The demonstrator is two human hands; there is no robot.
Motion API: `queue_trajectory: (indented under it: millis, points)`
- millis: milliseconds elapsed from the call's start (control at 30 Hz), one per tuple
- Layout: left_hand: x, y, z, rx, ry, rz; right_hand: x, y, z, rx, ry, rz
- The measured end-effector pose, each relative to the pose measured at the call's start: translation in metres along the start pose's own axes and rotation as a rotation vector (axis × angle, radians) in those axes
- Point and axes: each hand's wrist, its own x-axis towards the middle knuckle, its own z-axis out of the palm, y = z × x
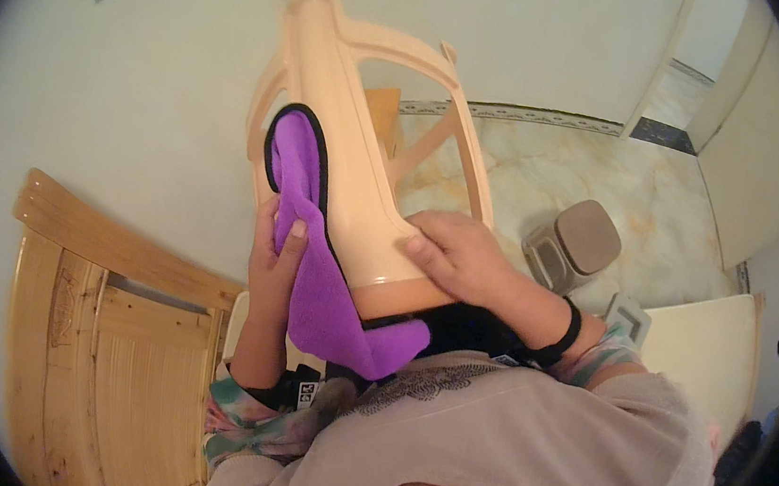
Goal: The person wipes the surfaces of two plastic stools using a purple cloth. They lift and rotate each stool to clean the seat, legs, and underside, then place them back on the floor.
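Note:
A peach-coloured plastic stool (341, 162) is tilted up in front of me, its legs and curved braces pointing away toward the wall. My left hand (276, 255) is closed on a purple cloth (326, 303) with black edging. That cloth lies along the stool's left side, and its lower end hangs in front of my shirt. On the other side, my right hand (464, 256) grips the stool's edge, the thumb resting on its surface. Part of the left fingers is hidden behind the cloth.
A carved wooden chair back (115, 328) stands at my left. On the marbled floor (511, 170) is a brown-lidded bin (575, 239). A grey device (627, 315) rests on a cream surface (702, 342) at my right. A pale wall (166, 106) rises behind the stool.

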Motion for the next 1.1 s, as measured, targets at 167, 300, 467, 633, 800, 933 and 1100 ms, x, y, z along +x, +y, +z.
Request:
queue_trajectory:
  millis: [167, 300, 467, 633, 800, 933, 1100]
  points:
    - [-0.001, 0.034, 0.022, 0.528, -0.135, 0.181, -0.008, 0.013, -0.012, -0.038, -0.027, 0.144]
    - [-0.008, 0.064, 0.056, 0.831, -0.384, 0.585, -0.02, 0.032, -0.018, -0.064, -0.056, 0.165]
    - [-0.002, 0.08, 0.098, 0.895, -0.576, 0.619, -0.038, 0.05, -0.023, 0.045, 0.097, 0.136]
    - [0.032, 0.085, 0.119, 0.875, -0.737, 0.597, -0.056, 0.06, -0.035, -0.012, 0.007, 0.207]
    - [0.078, 0.088, 0.147, 0.976, -0.838, 0.75, -0.067, 0.063, -0.038, -0.004, 0.0, 0.228]
    - [0.13, 0.084, 0.178, 1.009, -0.737, 0.82, -0.076, 0.061, -0.037, 0.014, -0.021, 0.213]
    - [0.208, 0.075, 0.199, 1.042, -0.624, 0.876, -0.082, 0.053, -0.03, 0.012, 0.041, 0.128]
